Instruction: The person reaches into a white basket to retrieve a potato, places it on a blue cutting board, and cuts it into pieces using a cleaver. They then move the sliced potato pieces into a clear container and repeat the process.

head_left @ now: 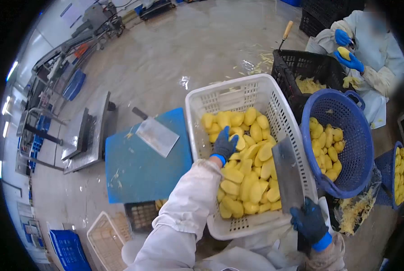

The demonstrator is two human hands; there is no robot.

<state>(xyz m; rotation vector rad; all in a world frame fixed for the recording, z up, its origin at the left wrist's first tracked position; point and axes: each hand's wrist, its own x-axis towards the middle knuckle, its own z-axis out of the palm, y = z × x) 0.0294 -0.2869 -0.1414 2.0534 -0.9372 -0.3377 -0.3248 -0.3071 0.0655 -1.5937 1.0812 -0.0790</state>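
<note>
My left hand [225, 145], in a dark blue glove, reaches into a white crate [193, 122] and rests among yellow peeled potatoes [251, 187], its fingers apart. Whether it grips one of them is unclear. At the crate's right side, my right hand [309, 221] is closed on the handle of a wide cleaver [288, 174], whose blade stands along the inner edge of the crate beside the potatoes. Left of the crate, a second cleaver [157, 136] lies flat on a blue cutting board [147, 176].
A blue basket [365, 135] of potatoes stands right of the crate. Behind it are a black crate [285, 83] with peelings and a co-worker [378, 49] holding a potato. A white basket [103, 239] and a blue crate [68, 248] are at lower left.
</note>
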